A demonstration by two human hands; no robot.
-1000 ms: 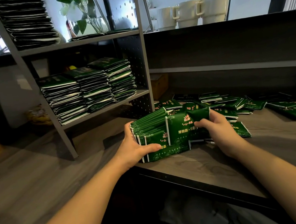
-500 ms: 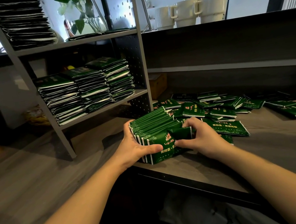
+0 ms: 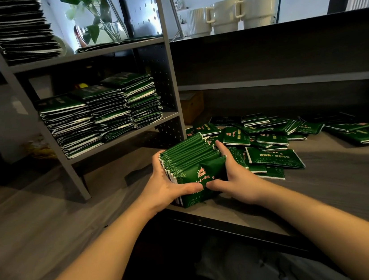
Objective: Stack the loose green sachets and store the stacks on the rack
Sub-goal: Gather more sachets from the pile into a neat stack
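Note:
A thick stack of green sachets [image 3: 192, 162] stands on edge near the front of the wooden table [image 3: 339, 185]. My left hand [image 3: 165, 187] grips its left side, thumb across the front sachet. My right hand [image 3: 235, 177] grips the right side, fingers behind the stack and thumb on the front. Loose green sachets [image 3: 270, 142] lie scattered on the table to the right. The grey metal rack [image 3: 122, 139] stands at left with three sachet stacks [image 3: 102, 113] on its middle shelf and a taller stack [image 3: 18, 27] on the top shelf.
A plant in a glass vase [image 3: 98, 26] stands on the rack's top shelf. Three cream mugs [image 3: 230, 15] sit on the dark ledge behind the table. A cardboard box [image 3: 192, 106] sits behind the rack's right post. The lowest rack space under the middle shelf holds nothing visible.
My right hand brought a sachet from the loose pile onto the front of the stack, then closed in on its right side. Both hands now squeeze the stack together.

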